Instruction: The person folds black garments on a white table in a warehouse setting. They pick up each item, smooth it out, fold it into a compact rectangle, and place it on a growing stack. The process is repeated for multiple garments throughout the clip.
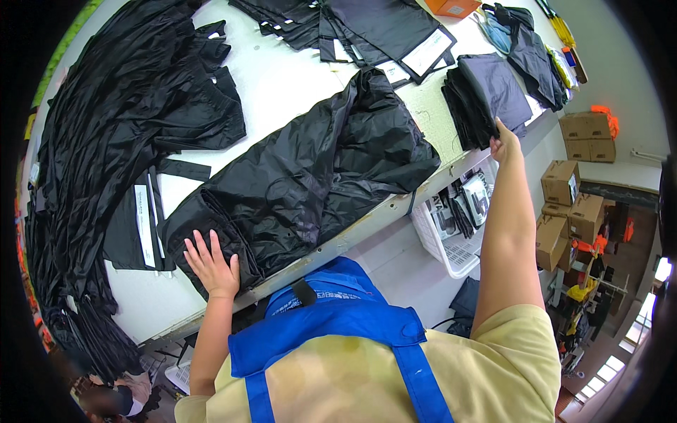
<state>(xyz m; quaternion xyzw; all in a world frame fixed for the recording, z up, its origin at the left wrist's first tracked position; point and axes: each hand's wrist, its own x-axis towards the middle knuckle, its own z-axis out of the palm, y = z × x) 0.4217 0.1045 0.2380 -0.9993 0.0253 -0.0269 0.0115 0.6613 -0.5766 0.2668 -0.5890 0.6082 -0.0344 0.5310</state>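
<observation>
A shiny black garment (310,166) stretches across the table in front of me. My left hand (214,266) rests on its folded left end, palm down with fingers spread. Out to the right, my right hand (505,143) has its fingers closed on the near edge of a stack of folded black fabric pieces (491,92); how many layers are between thumb and fingers is hidden. A large heap of loose black garments (134,92) covers the table's left side. Beside my left hand lies a dark fabric piece with a white label strip (144,224).
Flat black panels (381,28) with white labels lie at the table's far side. Below the right edge stands a white plastic basket (441,240) with packaged items. Cardboard boxes (564,211) are stacked on the right. An orange box (453,7) and dark cloths (530,56) sit at the far right.
</observation>
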